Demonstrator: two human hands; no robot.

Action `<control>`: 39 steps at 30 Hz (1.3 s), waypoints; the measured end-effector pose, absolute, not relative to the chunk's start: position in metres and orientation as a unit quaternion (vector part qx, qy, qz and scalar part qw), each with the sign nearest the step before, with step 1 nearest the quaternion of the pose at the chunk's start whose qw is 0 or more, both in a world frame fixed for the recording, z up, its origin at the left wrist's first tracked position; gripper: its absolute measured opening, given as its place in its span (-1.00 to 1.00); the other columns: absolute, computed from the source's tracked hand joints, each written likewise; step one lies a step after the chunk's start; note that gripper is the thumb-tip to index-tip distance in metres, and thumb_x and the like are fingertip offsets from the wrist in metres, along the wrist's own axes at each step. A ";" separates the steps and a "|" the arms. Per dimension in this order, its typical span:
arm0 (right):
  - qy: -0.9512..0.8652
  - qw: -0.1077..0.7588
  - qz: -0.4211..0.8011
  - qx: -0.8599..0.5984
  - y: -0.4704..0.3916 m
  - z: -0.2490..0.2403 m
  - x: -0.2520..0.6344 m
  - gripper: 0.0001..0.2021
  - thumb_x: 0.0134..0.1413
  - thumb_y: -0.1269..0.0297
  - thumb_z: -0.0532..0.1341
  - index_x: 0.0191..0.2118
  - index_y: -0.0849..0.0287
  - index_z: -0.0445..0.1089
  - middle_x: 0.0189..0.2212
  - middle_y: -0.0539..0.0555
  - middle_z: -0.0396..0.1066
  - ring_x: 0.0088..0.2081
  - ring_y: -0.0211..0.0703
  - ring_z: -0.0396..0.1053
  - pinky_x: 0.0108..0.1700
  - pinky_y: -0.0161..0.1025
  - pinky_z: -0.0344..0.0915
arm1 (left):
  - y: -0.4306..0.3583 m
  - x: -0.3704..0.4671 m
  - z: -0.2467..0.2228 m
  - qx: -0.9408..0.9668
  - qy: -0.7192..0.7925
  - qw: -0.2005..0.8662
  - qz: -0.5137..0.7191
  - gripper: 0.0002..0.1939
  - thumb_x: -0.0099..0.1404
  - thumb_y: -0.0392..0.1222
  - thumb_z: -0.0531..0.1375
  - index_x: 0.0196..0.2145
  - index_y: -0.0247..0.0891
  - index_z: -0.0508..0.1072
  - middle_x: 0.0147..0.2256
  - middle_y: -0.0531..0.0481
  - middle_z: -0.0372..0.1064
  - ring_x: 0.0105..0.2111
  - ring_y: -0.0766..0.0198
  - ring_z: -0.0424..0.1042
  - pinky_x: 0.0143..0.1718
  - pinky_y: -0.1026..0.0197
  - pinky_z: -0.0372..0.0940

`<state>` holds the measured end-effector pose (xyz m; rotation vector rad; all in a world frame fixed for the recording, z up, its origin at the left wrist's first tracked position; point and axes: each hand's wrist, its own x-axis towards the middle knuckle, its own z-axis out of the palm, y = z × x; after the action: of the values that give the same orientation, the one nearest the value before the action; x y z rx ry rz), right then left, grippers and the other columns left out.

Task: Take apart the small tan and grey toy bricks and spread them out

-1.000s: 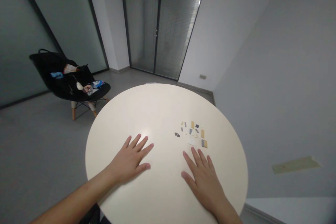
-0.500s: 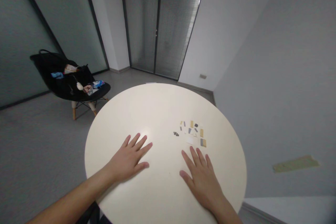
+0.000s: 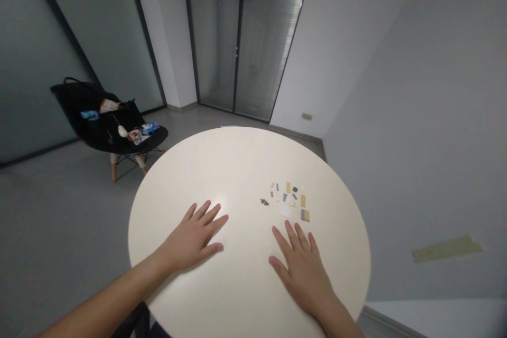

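My left hand [image 3: 194, 237] lies flat on the left part of a round cream table [image 3: 233, 169], fingers spread and nothing held. On the right part rests my right hand [image 3: 303, 269], also flat with its fingers apart. Just beyond its fingertips are several small flat pieces, too small to identify. Among them I see a white piece [image 3: 285, 212], a grey-and-yellow piece [image 3: 304, 215], a yellow piece [image 3: 303, 200] and a cluster of dark bits [image 3: 264, 202]. Neither hand appears to touch these pieces.
A black chair [image 3: 91, 132] with a dark bag and colourful packets stands beyond the table on the left. Glass doors [image 3: 253, 42] are at the back. A grey wall [image 3: 428, 148] with a strip of tape [image 3: 447, 249] rises to the right.
The view has shifted very slightly. Both hands stay flat on the table, and the small pieces lie as before.
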<state>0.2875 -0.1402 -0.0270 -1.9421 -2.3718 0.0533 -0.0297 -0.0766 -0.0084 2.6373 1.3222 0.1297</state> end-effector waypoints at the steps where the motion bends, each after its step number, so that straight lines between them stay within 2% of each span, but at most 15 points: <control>1: -0.773 0.039 0.018 -0.633 -0.140 -0.027 0.287 -0.39 0.21 -0.17 -0.07 0.32 -0.12 0.02 0.35 0.09 -0.12 0.35 0.17 -0.23 0.28 0.26 -0.24 | -0.077 -0.030 -0.008 0.887 0.448 0.097 0.049 -0.34 0.32 0.28 -0.05 0.30 0.05 0.03 0.34 -0.07 -0.16 0.32 -0.14 -0.22 0.24 -0.28 -0.27; 4: -0.775 0.058 0.013 -0.629 -0.141 -0.027 0.288 -0.41 0.20 -0.15 -0.04 0.30 -0.11 0.06 0.33 0.10 -0.06 0.34 0.19 -0.17 0.27 0.27 -0.20 | -0.076 -0.031 -0.007 0.881 0.452 0.106 0.084 -0.40 0.31 0.22 0.03 0.24 0.02 0.18 0.30 -0.07 -0.02 0.31 -0.12 -0.13 0.24 -0.25 -0.21; 6: -0.777 0.090 0.001 -0.623 -0.141 -0.030 0.290 -0.43 0.19 -0.11 0.01 0.26 -0.07 0.15 0.31 0.13 0.03 0.32 0.20 -0.09 0.25 0.28 -0.14 | -0.075 -0.032 -0.008 0.877 0.449 0.111 0.130 -0.54 0.32 0.11 0.06 0.12 -0.03 0.35 0.22 -0.07 0.17 0.26 -0.07 0.01 0.24 -0.20 -0.14; 9: -0.778 0.169 -0.015 -0.605 -0.140 -0.034 0.296 -0.60 0.20 0.02 0.08 0.06 0.05 0.39 0.16 0.18 0.28 0.22 0.16 0.13 0.22 0.25 -0.02 | -0.073 -0.033 -0.012 0.865 0.434 0.128 0.215 -0.73 0.36 -0.08 0.04 -0.21 -0.15 0.52 -0.14 -0.06 0.49 -0.02 0.11 0.37 0.18 -0.07 0.03; 11: -0.773 0.234 -0.017 -0.589 -0.140 -0.033 0.300 -0.72 0.20 0.13 0.09 -0.15 0.11 0.48 -0.03 0.18 0.44 0.09 0.08 0.30 0.17 0.16 0.10 | -0.072 -0.033 -0.014 0.844 0.444 0.136 0.270 -0.71 0.36 -0.13 0.03 -0.36 -0.21 0.51 -0.38 -0.01 0.49 -0.28 0.23 0.42 0.05 0.03 0.17; 14: -0.749 0.294 0.008 -0.593 -0.137 -0.025 0.302 -0.74 0.20 0.16 0.08 -0.37 0.15 0.44 -0.33 0.13 0.49 -0.21 -0.06 0.42 -0.09 -0.09 0.32 | -0.073 -0.033 -0.018 0.804 0.481 0.141 0.322 -0.73 0.34 -0.12 0.05 -0.36 -0.24 0.50 -0.50 0.02 0.42 -0.44 0.28 0.37 -0.26 0.21 0.25; 17: -0.708 0.286 0.051 -0.644 -0.133 -0.014 0.305 -0.64 0.21 0.08 0.06 -0.54 0.15 0.33 -0.59 0.02 0.36 -0.51 -0.19 0.32 -0.43 -0.25 0.23 | -0.073 -0.034 -0.020 0.790 0.492 0.175 0.321 -0.73 0.34 -0.10 0.06 -0.33 -0.24 0.51 -0.59 0.08 0.34 -0.56 0.35 0.29 -0.46 0.30 0.16; 21: -0.656 0.290 0.075 -0.693 -0.121 -0.006 0.320 -0.55 0.19 -0.02 0.05 -0.61 0.14 0.23 -0.70 -0.05 0.22 -0.60 -0.26 0.20 -0.51 -0.29 0.10 | -0.069 -0.037 -0.019 0.781 0.488 0.214 0.326 -0.73 0.34 -0.10 0.07 -0.33 -0.25 0.51 -0.64 0.13 0.27 -0.63 0.40 0.21 -0.52 0.33 0.09; 23: -0.628 0.305 0.071 -0.713 -0.110 -0.004 0.333 -0.58 0.18 -0.04 0.05 -0.54 0.15 0.30 -0.67 -0.05 0.26 -0.58 -0.25 0.22 -0.50 -0.30 0.11 | -0.066 -0.038 -0.015 0.774 0.488 0.229 0.333 -0.73 0.33 -0.09 0.07 -0.34 -0.26 0.51 -0.64 0.13 0.27 -0.63 0.41 0.21 -0.53 0.34 0.08; 25: -0.610 0.319 0.058 -0.723 -0.097 -0.004 0.348 -0.62 0.16 -0.06 0.06 -0.37 0.16 0.39 -0.57 -0.01 0.35 -0.52 -0.21 0.28 -0.45 -0.28 0.18 | -0.063 -0.038 -0.009 0.770 0.486 0.247 0.332 -0.72 0.33 -0.08 0.07 -0.34 -0.26 0.51 -0.64 0.12 0.25 -0.62 0.40 0.20 -0.53 0.34 0.08; 28: -0.608 0.344 0.030 -0.715 -0.072 -0.009 0.366 -0.53 0.09 -0.09 0.10 -0.06 0.20 0.36 -0.27 0.15 0.43 -0.30 -0.08 0.38 -0.26 -0.17 0.32 | -0.056 -0.036 0.002 0.778 0.471 0.270 0.317 -0.71 0.34 -0.07 0.06 -0.32 -0.26 0.52 -0.61 0.10 0.28 -0.59 0.38 0.21 -0.51 0.33 0.09; 30: -0.634 0.335 0.009 -0.697 -0.055 -0.015 0.374 -0.38 0.04 -0.12 0.13 0.11 0.22 0.25 0.02 0.28 0.32 -0.01 0.06 0.32 -0.02 -0.04 0.29 | -0.050 -0.033 0.008 0.787 0.455 0.282 0.308 -0.71 0.34 -0.06 0.06 -0.30 -0.25 0.52 -0.56 0.08 0.33 -0.56 0.37 0.24 -0.48 0.32 0.12; 32: -0.663 0.298 0.001 -0.687 -0.040 -0.023 0.378 -0.25 0.01 -0.14 0.15 0.24 0.20 0.11 0.18 0.30 0.16 0.19 0.14 0.13 0.17 0.08 0.12 | -0.043 -0.029 0.012 0.789 0.446 0.289 0.308 -0.72 0.34 -0.07 0.06 -0.26 -0.24 0.52 -0.52 0.07 0.36 -0.54 0.36 0.26 -0.46 0.31 0.14; 35: -0.679 0.236 0.022 -0.695 -0.021 -0.031 0.377 -0.11 -0.02 -0.13 0.17 0.33 0.23 -0.10 0.29 0.30 0.00 0.29 0.15 -0.04 0.25 0.09 -0.01 | -0.031 -0.023 0.011 0.786 0.441 0.298 0.314 -0.72 0.34 -0.06 0.07 -0.20 -0.23 0.51 -0.48 0.05 0.37 -0.50 0.34 0.29 -0.43 0.30 0.18; 39: -0.681 0.171 0.037 -0.711 -0.005 -0.034 0.369 -0.05 0.04 -0.15 0.11 0.36 0.35 -0.26 0.31 0.37 -0.07 0.30 0.20 -0.06 0.26 0.13 -0.07 | -0.017 -0.020 -0.001 0.777 0.435 0.314 0.328 -0.73 0.32 -0.07 0.09 -0.17 -0.23 0.50 -0.38 0.01 0.43 -0.44 0.32 0.33 -0.38 0.29 0.22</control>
<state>0.3691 -0.0048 -0.0345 -2.0201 -1.9338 0.1063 -0.0201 -0.0174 -0.0011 2.0486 1.1469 0.8655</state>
